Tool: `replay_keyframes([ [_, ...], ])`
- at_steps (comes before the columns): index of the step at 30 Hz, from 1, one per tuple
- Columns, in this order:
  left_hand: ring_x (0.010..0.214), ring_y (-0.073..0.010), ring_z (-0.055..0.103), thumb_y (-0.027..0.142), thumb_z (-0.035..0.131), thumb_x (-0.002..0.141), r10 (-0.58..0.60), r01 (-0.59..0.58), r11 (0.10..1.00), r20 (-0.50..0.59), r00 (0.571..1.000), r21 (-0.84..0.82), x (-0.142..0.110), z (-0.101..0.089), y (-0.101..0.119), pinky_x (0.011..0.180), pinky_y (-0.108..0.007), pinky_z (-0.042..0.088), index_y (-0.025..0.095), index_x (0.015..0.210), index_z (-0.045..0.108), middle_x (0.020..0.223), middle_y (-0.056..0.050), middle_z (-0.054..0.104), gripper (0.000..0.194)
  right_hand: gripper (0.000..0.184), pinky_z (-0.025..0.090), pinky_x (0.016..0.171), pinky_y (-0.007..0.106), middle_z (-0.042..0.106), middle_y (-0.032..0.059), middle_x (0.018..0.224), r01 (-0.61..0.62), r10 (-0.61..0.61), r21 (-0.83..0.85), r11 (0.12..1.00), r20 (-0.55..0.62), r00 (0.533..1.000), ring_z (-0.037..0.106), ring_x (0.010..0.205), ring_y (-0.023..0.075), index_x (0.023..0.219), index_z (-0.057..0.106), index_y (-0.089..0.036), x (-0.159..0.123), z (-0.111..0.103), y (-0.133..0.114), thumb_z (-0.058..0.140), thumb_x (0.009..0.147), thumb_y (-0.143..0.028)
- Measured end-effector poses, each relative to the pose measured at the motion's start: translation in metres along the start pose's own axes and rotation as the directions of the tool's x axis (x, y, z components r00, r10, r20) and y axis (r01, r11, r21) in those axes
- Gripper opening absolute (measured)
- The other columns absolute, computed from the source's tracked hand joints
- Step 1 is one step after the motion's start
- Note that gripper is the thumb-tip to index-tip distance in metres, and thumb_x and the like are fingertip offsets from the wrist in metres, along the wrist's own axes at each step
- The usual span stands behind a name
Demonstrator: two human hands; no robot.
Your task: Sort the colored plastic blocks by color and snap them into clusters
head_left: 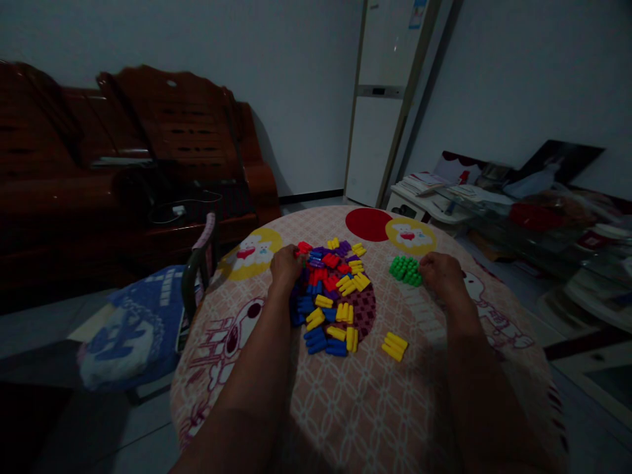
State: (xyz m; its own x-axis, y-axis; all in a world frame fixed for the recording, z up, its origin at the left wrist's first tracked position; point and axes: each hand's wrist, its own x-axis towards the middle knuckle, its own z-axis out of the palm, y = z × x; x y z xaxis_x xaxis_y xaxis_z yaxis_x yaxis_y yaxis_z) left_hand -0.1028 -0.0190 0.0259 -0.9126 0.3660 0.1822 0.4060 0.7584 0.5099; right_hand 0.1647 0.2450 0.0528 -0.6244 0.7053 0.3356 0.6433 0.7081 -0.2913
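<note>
A heap of plastic toy blocks, shaped like joined pegs in red, blue, purple and yellow, lies on the round cloth-covered table. At the heap's far left edge is my left hand, fingers curled in beside a red block; whatever they hold is hidden. To the right, a group of green toy blocks lies apart from the heap. My right hand has its fingers closed at the right end of this group, against a green block. Nearer me, some yellow blocks lie separately.
A folding chair with a blue cloth stands against the table's left side. Behind it is a dark wooden sofa. On the right is a cluttered glass-topped table. A tall white appliance stands in the corner.
</note>
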Motion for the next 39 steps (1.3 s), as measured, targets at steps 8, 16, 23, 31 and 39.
replay_keyframes([
  [8,0.115,-0.0304,0.066,0.044,0.075,0.079,-0.090,0.072,0.990,0.152,0.984,0.120,0.009,0.004,-0.021,0.088,-0.034,0.050,0.021,0.121,0.068,0.116,-0.013,0.075,0.048,0.017,0.049,0.074,0.032,0.074,0.0104,0.079,0.014,-0.012,0.098,0.995,-0.018,1.000,0.068,0.078,0.0243,0.079,0.076,-0.015,-0.002,-0.010,-0.007,0.061,0.074,-0.022],
  [16,0.079,-0.0223,0.070,0.031,0.075,0.073,0.002,0.011,0.977,0.062,0.998,-0.215,0.013,-0.019,-0.021,0.073,-0.030,0.051,0.018,0.097,0.076,0.082,-0.007,0.075,0.027,0.016,0.048,0.058,0.028,0.069,0.0051,0.066,0.036,-0.039,0.431,0.902,0.000,0.999,0.064,0.059,0.0182,0.078,0.073,-0.016,-0.007,-0.005,-0.022,0.063,0.073,-0.027],
  [23,0.053,-0.0119,0.059,0.038,0.073,0.072,0.304,-0.094,0.604,0.120,0.945,-0.792,-0.016,-0.015,0.048,0.052,-0.023,0.047,0.013,0.081,0.073,0.065,-0.001,0.067,0.026,0.023,0.044,0.043,0.022,0.065,0.0021,0.060,-0.039,-0.144,0.698,0.715,0.202,0.969,0.058,0.047,0.0131,0.078,0.070,-0.016,-0.022,-0.008,-0.066,0.066,0.075,-0.038],
  [31,0.057,-0.0130,0.062,0.040,0.075,0.073,0.548,-0.152,0.502,0.177,0.817,-0.852,-0.056,0.028,0.100,0.051,-0.021,0.049,0.014,0.079,0.072,0.068,-0.002,0.068,0.027,0.027,0.044,0.043,0.020,0.066,0.0017,0.064,-0.057,-0.281,0.763,0.644,0.305,0.910,0.060,0.052,0.0131,0.078,0.070,-0.016,-0.029,-0.008,-0.086,0.068,0.077,-0.043],
  [39,0.072,-0.0175,0.068,0.035,0.066,0.078,0.499,-0.231,0.590,0.124,0.858,-0.774,-0.043,0.031,0.087,0.062,-0.026,0.054,0.014,0.096,0.075,0.087,-0.006,0.075,0.028,0.017,0.048,0.051,0.026,0.069,0.0056,0.063,-0.226,0.212,0.486,0.844,0.085,0.974,0.064,0.053,0.0178,0.081,0.072,-0.014,-0.009,-0.031,-0.023,0.065,0.077,-0.029],
])
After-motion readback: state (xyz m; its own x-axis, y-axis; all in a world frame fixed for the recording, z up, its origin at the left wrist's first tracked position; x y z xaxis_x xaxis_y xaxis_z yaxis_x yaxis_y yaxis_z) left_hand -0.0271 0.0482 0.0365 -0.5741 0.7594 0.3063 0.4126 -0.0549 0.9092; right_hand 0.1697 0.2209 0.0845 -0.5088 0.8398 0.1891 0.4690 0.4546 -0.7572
